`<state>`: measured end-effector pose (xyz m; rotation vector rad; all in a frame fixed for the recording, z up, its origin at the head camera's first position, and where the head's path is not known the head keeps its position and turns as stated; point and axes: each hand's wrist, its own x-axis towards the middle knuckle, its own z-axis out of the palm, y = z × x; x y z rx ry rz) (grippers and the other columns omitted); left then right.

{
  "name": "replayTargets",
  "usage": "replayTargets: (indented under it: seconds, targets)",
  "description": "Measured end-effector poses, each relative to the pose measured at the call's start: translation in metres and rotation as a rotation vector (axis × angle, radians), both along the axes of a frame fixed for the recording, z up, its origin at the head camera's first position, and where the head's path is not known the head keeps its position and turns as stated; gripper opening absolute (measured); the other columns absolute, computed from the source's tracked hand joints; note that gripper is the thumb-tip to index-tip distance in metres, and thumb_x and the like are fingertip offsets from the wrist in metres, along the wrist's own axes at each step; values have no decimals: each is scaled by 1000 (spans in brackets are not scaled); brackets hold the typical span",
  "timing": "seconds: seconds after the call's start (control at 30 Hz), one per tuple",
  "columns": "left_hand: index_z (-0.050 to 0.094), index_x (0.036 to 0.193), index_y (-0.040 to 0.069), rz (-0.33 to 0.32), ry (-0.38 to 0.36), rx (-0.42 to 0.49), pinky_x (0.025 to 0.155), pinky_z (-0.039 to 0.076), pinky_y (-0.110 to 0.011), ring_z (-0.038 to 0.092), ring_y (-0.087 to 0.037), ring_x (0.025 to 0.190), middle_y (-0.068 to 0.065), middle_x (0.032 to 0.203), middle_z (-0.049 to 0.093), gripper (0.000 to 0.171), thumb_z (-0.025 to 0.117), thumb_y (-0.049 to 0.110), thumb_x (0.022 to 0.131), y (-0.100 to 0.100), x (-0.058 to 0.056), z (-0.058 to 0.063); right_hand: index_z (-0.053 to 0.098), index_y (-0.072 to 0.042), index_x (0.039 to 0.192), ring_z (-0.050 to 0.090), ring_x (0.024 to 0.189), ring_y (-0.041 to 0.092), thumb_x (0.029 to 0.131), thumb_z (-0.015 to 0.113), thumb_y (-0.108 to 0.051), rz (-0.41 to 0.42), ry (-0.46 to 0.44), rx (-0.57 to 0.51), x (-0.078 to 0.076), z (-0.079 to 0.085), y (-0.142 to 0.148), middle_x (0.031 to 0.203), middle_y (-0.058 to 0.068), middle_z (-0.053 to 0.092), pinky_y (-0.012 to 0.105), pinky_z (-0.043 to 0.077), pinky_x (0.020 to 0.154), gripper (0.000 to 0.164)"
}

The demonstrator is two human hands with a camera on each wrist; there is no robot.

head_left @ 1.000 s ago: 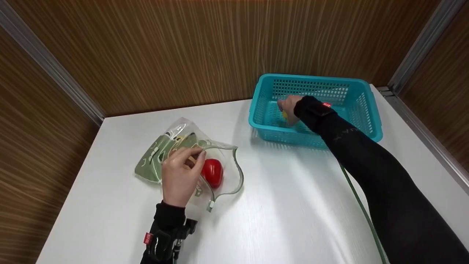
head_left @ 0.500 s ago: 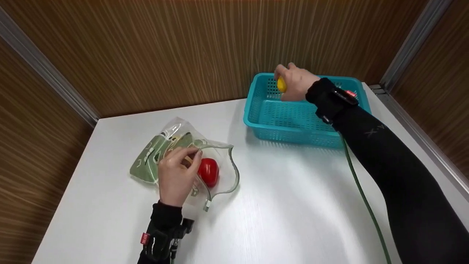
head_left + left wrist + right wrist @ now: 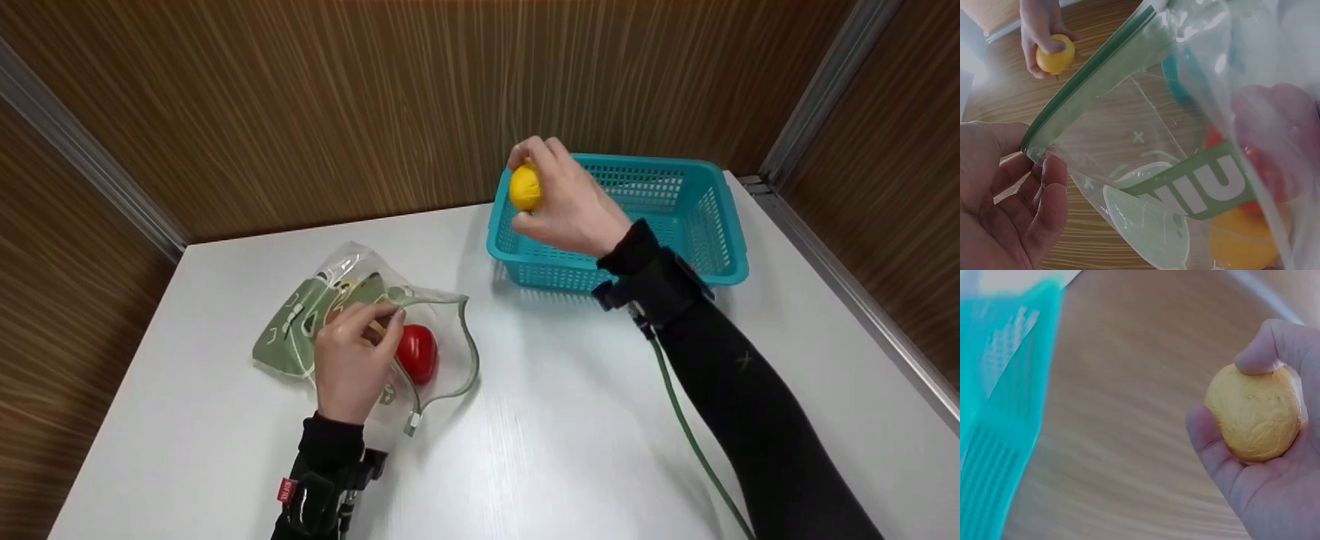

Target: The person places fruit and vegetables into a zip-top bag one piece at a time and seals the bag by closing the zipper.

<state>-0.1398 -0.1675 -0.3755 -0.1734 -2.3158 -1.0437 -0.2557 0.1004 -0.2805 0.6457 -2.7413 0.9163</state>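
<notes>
My left hand (image 3: 351, 364) pinches the green-edged rim of a clear zip bag (image 3: 450, 311) printed with green figures, which lies on the table with its mouth spread. Inside it is a glossy red item (image 3: 417, 354), lobed like a bell pepper. Through the plastic in the left wrist view, an orange-yellow round item (image 3: 1244, 239) also shows. My right hand (image 3: 574, 206) grips a round yellow fruit (image 3: 525, 187) with a wrinkled skin between thumb and fingers. It is held above the left end of a turquoise basket (image 3: 716, 225).
The perforated basket stands at the back right of the white table (image 3: 540, 420), close to the wood-grain wall (image 3: 360, 112). A green cable (image 3: 686, 420) trails from the right wrist camera across the table.
The right hand has risen out of the basket with the yellow fruit and moved left toward the basket's near-left rim. The left hand keeps hold of the bag's edge.
</notes>
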Motion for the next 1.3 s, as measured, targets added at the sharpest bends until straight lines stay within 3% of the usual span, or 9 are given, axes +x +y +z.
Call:
replayTargets:
  seconds: [0.23,0.37,0.57,1.0,1.3]
  targets:
    - [74,90,9,-7,-15,5,54,48,-17,59,-9,59,-3,76,68,9,70,14,84,1,0,1,43,-16,118,49,102,20,72,67,-9,67,50,-158,38,-40,-14,116,6,47,34,52,86,52]
    - [74,90,9,-9,-14,9,53,48,-17,59,-9,59,-3,77,69,9,70,14,84,2,0,1,44,-15,117,49,97,19,72,66,-8,53,53,-207,46,-61,-17,112,5,47,32,51,79,50]
    - [74,90,10,-9,-4,-9,54,47,-17,60,-10,59,-3,77,69,10,69,16,85,0,0,0,45,-16,116,49,95,18,71,66,-5,48,30,-252,54,-74,-24,112,4,48,30,48,77,50]
    - [75,91,10,7,-18,-9,54,46,-16,58,-10,60,-2,74,67,10,70,15,84,-7,0,2,46,-19,116,53,96,15,71,66,-10,128,22,-102,74,-80,-43,115,1,49,25,53,80,50]
    - [75,93,9,15,-34,3,56,51,-24,58,-11,61,-3,78,68,12,70,16,84,-3,0,4,47,-22,118,54,90,10,73,66,-16,355,-80,46,88,-84,-56,116,-1,53,18,52,77,50]
